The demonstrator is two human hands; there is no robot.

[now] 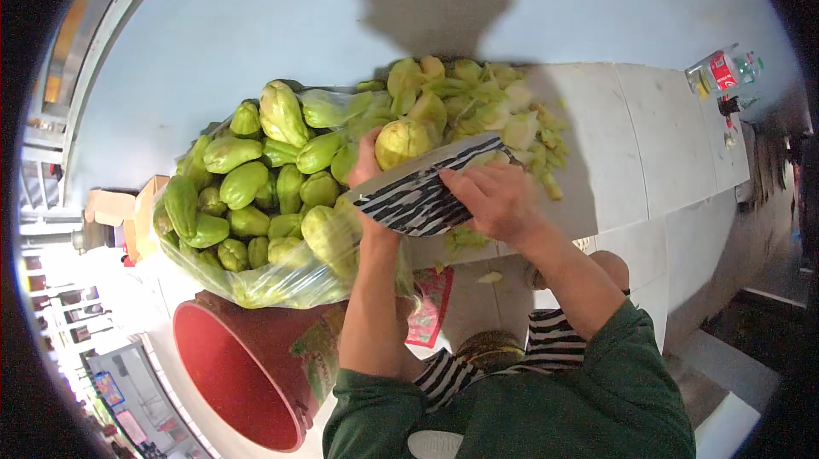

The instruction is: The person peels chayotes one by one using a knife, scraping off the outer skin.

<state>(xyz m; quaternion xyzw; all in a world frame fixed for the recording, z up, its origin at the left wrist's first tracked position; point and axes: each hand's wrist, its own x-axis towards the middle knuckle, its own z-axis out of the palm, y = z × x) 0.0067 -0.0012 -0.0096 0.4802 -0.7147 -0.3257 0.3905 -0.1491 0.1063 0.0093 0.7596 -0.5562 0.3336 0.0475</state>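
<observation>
My left hand (367,165) is closed around a yellow-green chayote (403,144), mostly behind the blade. A wide cleaver (431,190), its face streaked black and white, slants across in front of that chayote. My right hand (495,200) grips the cleaver at its right end, fingers bent over it; the handle is hidden. Just left of my hands lies a clear plastic bag (290,284) full of whole green chayotes (244,184). Behind and to the right is a heap of pale cut chayote pieces (478,105).
A red bucket (235,374) lies tipped below the bag, its mouth facing left. On the right end of the white tiled ledge (614,152) sits a plastic bottle with a red label (723,71). A cardboard box (145,212) stands left. A pale wall (256,15) rises behind.
</observation>
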